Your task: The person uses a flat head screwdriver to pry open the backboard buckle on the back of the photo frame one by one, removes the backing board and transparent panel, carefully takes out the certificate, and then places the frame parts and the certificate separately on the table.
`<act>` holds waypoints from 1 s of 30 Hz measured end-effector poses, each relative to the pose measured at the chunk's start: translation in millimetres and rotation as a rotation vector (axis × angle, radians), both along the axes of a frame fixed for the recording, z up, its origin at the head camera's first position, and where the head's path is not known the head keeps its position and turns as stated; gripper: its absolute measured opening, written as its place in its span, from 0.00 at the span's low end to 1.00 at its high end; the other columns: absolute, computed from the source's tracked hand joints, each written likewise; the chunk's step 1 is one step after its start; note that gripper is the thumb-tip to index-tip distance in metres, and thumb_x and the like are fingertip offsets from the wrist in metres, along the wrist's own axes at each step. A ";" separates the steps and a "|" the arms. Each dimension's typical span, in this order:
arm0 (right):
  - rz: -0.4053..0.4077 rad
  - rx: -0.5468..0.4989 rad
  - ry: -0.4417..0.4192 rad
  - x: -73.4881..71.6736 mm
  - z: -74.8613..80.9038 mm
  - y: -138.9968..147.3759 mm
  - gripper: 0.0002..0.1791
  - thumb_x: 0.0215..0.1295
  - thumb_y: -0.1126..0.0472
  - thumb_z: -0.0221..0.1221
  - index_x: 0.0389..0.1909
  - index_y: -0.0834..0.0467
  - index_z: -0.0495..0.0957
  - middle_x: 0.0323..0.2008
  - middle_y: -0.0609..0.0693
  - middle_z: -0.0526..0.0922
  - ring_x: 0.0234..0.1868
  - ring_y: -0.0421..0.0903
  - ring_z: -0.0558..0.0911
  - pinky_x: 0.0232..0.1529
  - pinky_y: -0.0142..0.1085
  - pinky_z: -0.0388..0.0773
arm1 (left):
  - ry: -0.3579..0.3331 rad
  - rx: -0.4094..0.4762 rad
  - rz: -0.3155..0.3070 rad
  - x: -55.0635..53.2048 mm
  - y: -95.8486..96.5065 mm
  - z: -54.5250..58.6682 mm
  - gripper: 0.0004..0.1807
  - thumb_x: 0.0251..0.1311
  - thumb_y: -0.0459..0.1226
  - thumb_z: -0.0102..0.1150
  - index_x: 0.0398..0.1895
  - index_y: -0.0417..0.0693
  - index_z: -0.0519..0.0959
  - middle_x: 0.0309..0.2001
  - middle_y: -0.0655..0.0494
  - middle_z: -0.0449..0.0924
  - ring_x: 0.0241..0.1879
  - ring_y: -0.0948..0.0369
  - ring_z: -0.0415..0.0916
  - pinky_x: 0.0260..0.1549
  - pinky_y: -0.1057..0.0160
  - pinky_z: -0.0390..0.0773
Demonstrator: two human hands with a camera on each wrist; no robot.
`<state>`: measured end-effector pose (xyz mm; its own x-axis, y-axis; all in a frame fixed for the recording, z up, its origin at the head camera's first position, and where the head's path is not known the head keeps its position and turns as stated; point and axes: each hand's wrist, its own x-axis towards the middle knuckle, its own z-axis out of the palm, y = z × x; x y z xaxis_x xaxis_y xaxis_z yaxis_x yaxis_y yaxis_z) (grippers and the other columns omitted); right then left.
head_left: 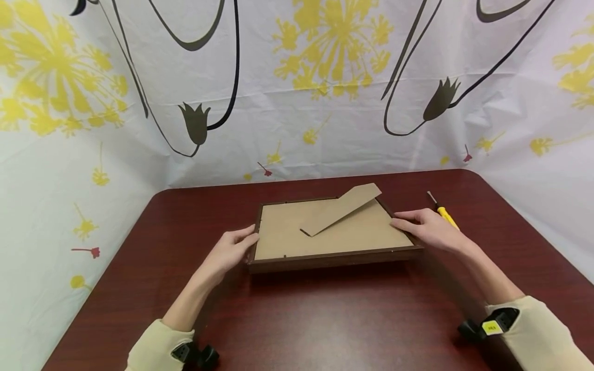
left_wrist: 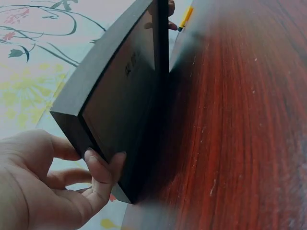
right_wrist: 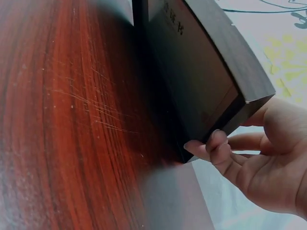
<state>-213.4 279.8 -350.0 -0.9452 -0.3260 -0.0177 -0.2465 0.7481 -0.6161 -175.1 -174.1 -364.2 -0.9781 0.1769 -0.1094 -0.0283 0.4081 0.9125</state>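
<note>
A dark brown picture frame (head_left: 334,260) is held above the table with its tan backing board (head_left: 283,232) facing up. A cardboard stand leg (head_left: 343,210) lies slantwise across that back. My left hand (head_left: 230,251) grips the frame's left side, with fingertips curled under the edge in the left wrist view. On the opposite side my right hand (head_left: 429,228) holds the frame, its fingers (right_wrist: 218,146) wrapped below the rim. Dark printed characters (right_wrist: 172,19) show on the downward-facing front in the right wrist view.
A yellow-handled screwdriver (head_left: 446,215) lies on the table just beyond my right hand. The reddish-brown table (head_left: 325,319) has rounded far corners. White cloth (head_left: 287,139) with flower prints hangs behind it and along both sides.
</note>
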 end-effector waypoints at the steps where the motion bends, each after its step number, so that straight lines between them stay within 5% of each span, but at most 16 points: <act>1: 0.008 0.022 0.011 -0.1 -0.2 -0.4 0.34 0.75 0.44 0.55 0.68 0.67 0.71 0.48 0.61 0.84 0.43 0.47 0.77 0.41 0.35 0.70 | -0.002 -0.017 -0.002 0.2 -0.3 0.3 0.31 0.76 0.42 0.52 0.75 0.37 0.62 0.65 0.41 0.74 0.35 0.56 0.78 0.60 0.48 0.67; 4: 0.028 0.009 -0.022 0.1 -1.5 -1.3 0.36 0.75 0.44 0.56 0.71 0.68 0.67 0.54 0.63 0.80 0.33 0.49 0.76 0.34 0.36 0.72 | -0.014 -0.071 0.001 0.2 0.4 -0.3 0.32 0.75 0.43 0.52 0.74 0.35 0.63 0.66 0.40 0.72 0.58 0.47 0.75 0.66 0.43 0.62; 7: 0.064 0.010 -0.008 1.5 -6.1 -1.6 0.35 0.75 0.47 0.56 0.71 0.70 0.66 0.57 0.66 0.79 0.39 0.55 0.82 0.39 0.41 0.77 | -0.027 -0.134 0.008 0.7 2.0 -3.2 0.31 0.74 0.43 0.53 0.71 0.31 0.66 0.71 0.37 0.66 0.73 0.43 0.58 0.67 0.40 0.60; 11: 0.119 0.059 0.080 3.0 -13.5 -5.2 0.31 0.76 0.54 0.56 0.67 0.74 0.68 0.62 0.70 0.74 0.64 0.63 0.74 0.57 0.55 0.74 | -0.043 -0.182 0.010 2.1 4.5 -5.8 0.29 0.73 0.41 0.52 0.69 0.28 0.68 0.68 0.36 0.69 0.67 0.43 0.67 0.64 0.42 0.67; 16: 0.162 0.109 0.131 3.4 -22.6 -10.7 0.28 0.75 0.58 0.57 0.64 0.79 0.69 0.57 0.71 0.77 0.56 0.60 0.80 0.52 0.53 0.78 | -0.016 -0.238 0.009 1.6 5.3 -7.1 0.28 0.72 0.38 0.50 0.69 0.28 0.68 0.71 0.37 0.66 0.73 0.43 0.57 0.68 0.43 0.62; 22: 0.141 0.126 0.136 5.2 -26.2 -9.5 0.29 0.76 0.59 0.56 0.64 0.79 0.68 0.53 0.66 0.77 0.46 0.51 0.77 0.45 0.45 0.75 | -0.002 -0.275 -0.015 -0.8 7.3 -10.4 0.28 0.73 0.37 0.49 0.69 0.27 0.66 0.71 0.36 0.64 0.73 0.43 0.56 0.68 0.42 0.60; 30: 0.161 0.130 0.153 3.2 -28.5 -7.0 0.28 0.75 0.61 0.57 0.63 0.82 0.67 0.52 0.67 0.76 0.43 0.49 0.76 0.41 0.41 0.74 | 0.052 -0.286 -0.056 -4.3 11.4 -19.4 0.26 0.74 0.33 0.48 0.67 0.21 0.65 0.70 0.30 0.63 0.74 0.38 0.49 0.70 0.40 0.53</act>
